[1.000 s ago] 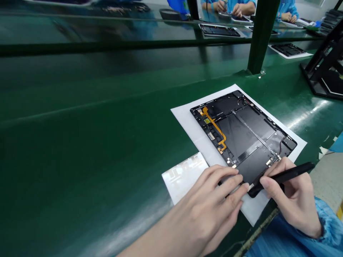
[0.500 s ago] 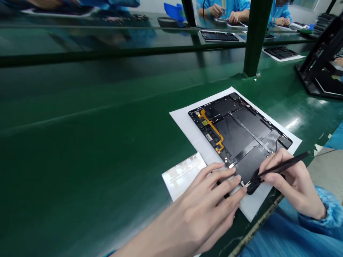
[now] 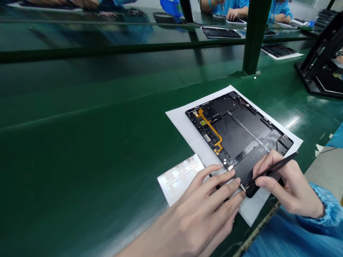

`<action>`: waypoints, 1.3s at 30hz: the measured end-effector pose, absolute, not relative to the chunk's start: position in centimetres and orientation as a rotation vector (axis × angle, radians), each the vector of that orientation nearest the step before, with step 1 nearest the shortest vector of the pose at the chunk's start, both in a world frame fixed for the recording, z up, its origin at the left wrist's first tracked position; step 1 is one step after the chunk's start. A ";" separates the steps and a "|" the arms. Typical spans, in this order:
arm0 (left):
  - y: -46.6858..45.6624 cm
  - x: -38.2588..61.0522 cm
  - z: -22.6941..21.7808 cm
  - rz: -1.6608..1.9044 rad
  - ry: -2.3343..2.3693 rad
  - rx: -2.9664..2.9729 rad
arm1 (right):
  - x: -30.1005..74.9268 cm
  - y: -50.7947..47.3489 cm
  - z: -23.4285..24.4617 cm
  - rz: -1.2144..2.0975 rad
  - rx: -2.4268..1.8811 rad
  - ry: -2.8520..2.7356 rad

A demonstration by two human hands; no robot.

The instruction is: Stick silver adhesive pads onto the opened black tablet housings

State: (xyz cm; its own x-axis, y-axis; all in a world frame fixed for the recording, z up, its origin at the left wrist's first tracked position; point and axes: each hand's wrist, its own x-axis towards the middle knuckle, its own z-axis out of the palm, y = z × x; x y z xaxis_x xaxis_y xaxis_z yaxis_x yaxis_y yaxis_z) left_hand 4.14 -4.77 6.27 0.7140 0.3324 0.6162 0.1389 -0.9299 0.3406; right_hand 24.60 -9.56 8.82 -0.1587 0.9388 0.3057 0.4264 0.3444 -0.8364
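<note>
An opened black tablet [image 3: 238, 134], back cover off, lies on a white sheet [image 3: 184, 123] on the green bench. An orange flex cable [image 3: 210, 130] runs along its left side. My left hand [image 3: 206, 210] rests flat with fingers stretched out on the tablet's near corner, fingertips touching a small white part there. My right hand [image 3: 286, 185] pinches black tweezers [image 3: 273, 169], whose tips meet that small part at the near edge. A blue sleeve covers my right wrist.
A glossy white card [image 3: 178, 176] lies left of the sheet. A green post [image 3: 253, 35] stands behind the tablet. A black rack [image 3: 320, 60] sits at the far right. Other tablets on white sheets [image 3: 278, 50] and other people's hands lie across the far bench.
The tweezers have turned from a flat, broad look to a thin edge and their tips have closed in on the tablet's near corner. My left hand stays pressed in place.
</note>
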 end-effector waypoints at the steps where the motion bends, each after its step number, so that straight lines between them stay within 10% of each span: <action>1: -4.8 4.1 6.2 1.026 0.374 2.652 | 24.5 -9.4 9.0 0.734 -1.220 -1.766; 39: -5.5 4.6 8.3 0.755 0.525 2.762 | 25.0 -9.5 8.1 0.603 -1.339 -1.618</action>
